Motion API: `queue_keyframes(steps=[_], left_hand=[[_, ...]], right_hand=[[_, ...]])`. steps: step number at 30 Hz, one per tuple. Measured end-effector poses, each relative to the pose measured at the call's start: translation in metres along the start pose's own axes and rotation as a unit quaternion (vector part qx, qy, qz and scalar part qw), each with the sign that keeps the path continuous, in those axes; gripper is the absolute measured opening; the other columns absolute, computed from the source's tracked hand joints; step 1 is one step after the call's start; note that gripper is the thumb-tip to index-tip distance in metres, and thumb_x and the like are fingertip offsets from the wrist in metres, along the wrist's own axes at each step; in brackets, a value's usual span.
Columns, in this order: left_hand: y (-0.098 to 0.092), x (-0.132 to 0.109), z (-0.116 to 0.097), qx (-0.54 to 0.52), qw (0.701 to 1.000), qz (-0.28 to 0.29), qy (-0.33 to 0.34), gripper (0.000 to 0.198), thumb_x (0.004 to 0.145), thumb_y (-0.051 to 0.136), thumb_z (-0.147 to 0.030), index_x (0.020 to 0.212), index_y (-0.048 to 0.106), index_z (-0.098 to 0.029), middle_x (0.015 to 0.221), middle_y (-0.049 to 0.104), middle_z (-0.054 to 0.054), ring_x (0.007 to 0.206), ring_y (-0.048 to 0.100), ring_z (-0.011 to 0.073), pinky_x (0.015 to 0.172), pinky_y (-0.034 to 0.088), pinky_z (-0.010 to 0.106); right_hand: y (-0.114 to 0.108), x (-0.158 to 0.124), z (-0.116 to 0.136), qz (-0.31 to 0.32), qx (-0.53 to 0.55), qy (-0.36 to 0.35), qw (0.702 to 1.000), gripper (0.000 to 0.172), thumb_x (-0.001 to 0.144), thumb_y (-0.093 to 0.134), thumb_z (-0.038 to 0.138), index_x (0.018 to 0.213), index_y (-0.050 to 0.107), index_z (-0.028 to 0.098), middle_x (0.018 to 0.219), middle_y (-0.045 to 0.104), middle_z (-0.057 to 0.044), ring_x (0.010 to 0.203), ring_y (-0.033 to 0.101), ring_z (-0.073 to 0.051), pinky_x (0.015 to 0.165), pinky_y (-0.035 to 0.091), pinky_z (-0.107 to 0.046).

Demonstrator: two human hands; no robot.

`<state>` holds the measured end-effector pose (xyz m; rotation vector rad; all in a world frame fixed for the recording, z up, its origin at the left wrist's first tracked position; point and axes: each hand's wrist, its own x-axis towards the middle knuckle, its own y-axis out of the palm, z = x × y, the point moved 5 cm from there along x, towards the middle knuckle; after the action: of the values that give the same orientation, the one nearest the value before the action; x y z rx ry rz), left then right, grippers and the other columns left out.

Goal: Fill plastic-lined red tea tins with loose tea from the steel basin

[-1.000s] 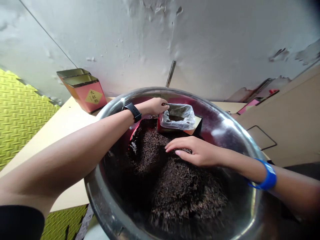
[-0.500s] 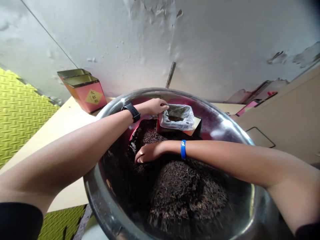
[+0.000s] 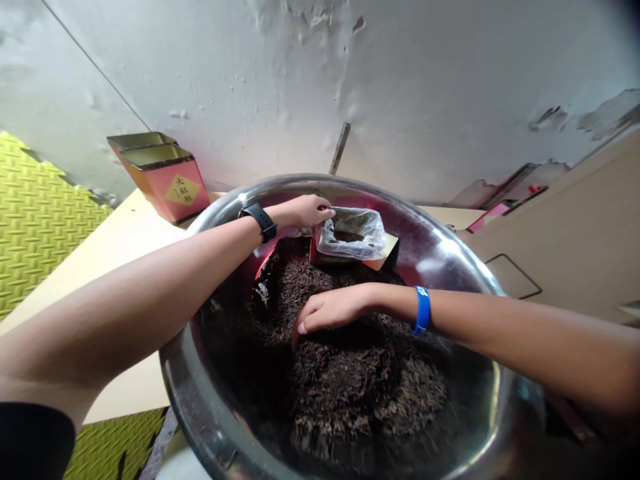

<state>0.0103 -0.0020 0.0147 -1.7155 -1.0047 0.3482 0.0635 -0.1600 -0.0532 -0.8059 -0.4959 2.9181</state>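
Note:
A large steel bowl (image 3: pixel 310 180) fills the lower middle of the view and holds a heap of loose dark tea leaves (image 3: pixel 365 393). At its far side stands a reddish box lined with a clear plastic bag (image 3: pixel 350 235). My left hand (image 3: pixel 310 211), with a black watch on the wrist, pinches the near-left edge of that bag. My right hand (image 3: pixel 333 310), with a blue wristband, is curled with its fingertips pushed into the leaves. Whatever lies under those fingers is hidden.
A pink and gold tea tin (image 3: pixel 173 183) with a gold lid beside it stands on a pale table (image 3: pixel 140 233) left of the bowl. A peeling white wall (image 3: pixel 250 87) rises behind. Green foam matting (image 3: pixel 45 233) lies left, and a cardboard sheet (image 3: pixel 565 200) leans right.
My right hand has shifted to the right across the leaves, from the left part of the heap towards its middle. My left hand stays on the bag.

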Motion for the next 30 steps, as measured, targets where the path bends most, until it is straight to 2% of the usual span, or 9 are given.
queue_keyframes(steps=[4,9,12,14,18,21,24,26,30], left_hand=[[0.0,-0.001,-0.001,-0.007,1.0,0.003,-0.003,0.037,0.081,0.038,-0.044,0.08,0.061,-0.015,0.07,0.06,0.005,0.057,0.046,0.0133,0.053,0.029,0.026],[-0.001,-0.001,-0.002,-0.011,1.0,0.007,-0.021,0.035,0.081,0.04,-0.043,0.084,0.061,-0.015,0.073,0.061,0.005,0.059,0.047,0.0135,0.054,0.03,0.026],[-0.001,-0.001,-0.003,0.0,1.0,0.012,-0.025,0.035,0.082,0.04,-0.044,0.081,0.06,-0.015,0.071,0.06,0.004,0.059,0.047,0.0135,0.054,0.03,0.026],[-0.001,-0.001,-0.003,0.006,1.0,0.014,-0.026,0.034,0.083,0.039,-0.043,0.079,0.059,-0.015,0.072,0.06,0.004,0.06,0.046,0.0132,0.054,0.031,0.026],[-0.003,-0.002,-0.007,0.005,1.0,0.014,-0.025,0.033,0.084,0.039,-0.041,0.082,0.059,-0.015,0.075,0.061,0.004,0.062,0.046,0.0128,0.056,0.031,0.025],[-0.003,-0.003,-0.008,0.007,0.999,0.018,-0.028,0.033,0.084,0.039,-0.041,0.081,0.059,-0.015,0.075,0.06,0.004,0.062,0.047,0.0135,0.056,0.031,0.026],[-0.003,-0.002,-0.009,0.016,0.999,0.015,-0.03,0.033,0.084,0.038,-0.041,0.08,0.058,-0.015,0.074,0.059,0.004,0.062,0.047,0.0133,0.056,0.031,0.026],[-0.004,-0.002,-0.01,0.021,0.999,0.012,-0.025,0.033,0.084,0.038,-0.04,0.081,0.058,-0.015,0.075,0.059,0.004,0.062,0.046,0.0129,0.056,0.031,0.025],[-0.003,-0.002,-0.01,0.022,0.999,0.017,-0.027,0.034,0.084,0.037,-0.042,0.081,0.058,-0.015,0.075,0.06,0.004,0.062,0.047,0.0134,0.055,0.031,0.026]], right_hand=[[0.001,-0.017,0.003,0.004,0.03,-0.054,0.998,0.034,0.087,0.038,0.02,0.105,0.063,0.005,0.11,0.062,-0.009,0.105,0.053,-0.014,0.094,0.034,-0.022],[0.001,-0.027,0.01,0.038,0.005,-0.098,0.994,0.04,0.092,0.03,0.022,0.117,0.054,0.003,0.122,0.054,-0.012,0.114,0.047,-0.013,0.098,0.03,-0.022],[0.006,-0.03,0.017,0.041,-0.055,-0.073,0.995,0.041,0.09,0.038,0.032,0.115,0.056,0.005,0.116,0.058,-0.011,0.108,0.052,-0.014,0.093,0.034,-0.021],[0.012,-0.033,0.023,0.03,-0.136,-0.064,0.988,0.047,0.083,0.048,0.044,0.114,0.057,0.01,0.111,0.06,-0.009,0.101,0.055,-0.016,0.087,0.038,-0.022],[0.024,-0.036,0.034,-0.045,-0.342,-0.09,0.934,0.059,0.071,0.054,0.059,0.107,0.058,0.014,0.098,0.063,-0.01,0.086,0.058,-0.02,0.068,0.041,-0.027],[0.03,-0.036,0.034,-0.074,-0.433,-0.089,0.894,0.046,0.079,0.045,0.056,0.097,0.061,0.016,0.085,0.064,-0.008,0.071,0.058,-0.019,0.055,0.036,-0.028],[0.028,-0.035,0.033,-0.093,-0.479,-0.069,0.87,0.037,0.086,0.038,0.046,0.086,0.062,0.018,0.076,0.065,-0.006,0.061,0.056,-0.017,0.052,0.031,-0.028],[0.021,-0.037,0.035,-0.12,-0.469,-0.064,0.873,0.036,0.087,0.037,0.043,0.082,0.062,0.018,0.073,0.065,-0.005,0.057,0.054,-0.015,0.053,0.029,-0.028],[0.0,-0.048,0.043,-0.183,-0.363,-0.083,0.91,0.032,0.088,0.037,0.038,0.076,0.059,0.018,0.066,0.06,0.0,0.054,0.047,-0.009,0.053,0.028,-0.023]])
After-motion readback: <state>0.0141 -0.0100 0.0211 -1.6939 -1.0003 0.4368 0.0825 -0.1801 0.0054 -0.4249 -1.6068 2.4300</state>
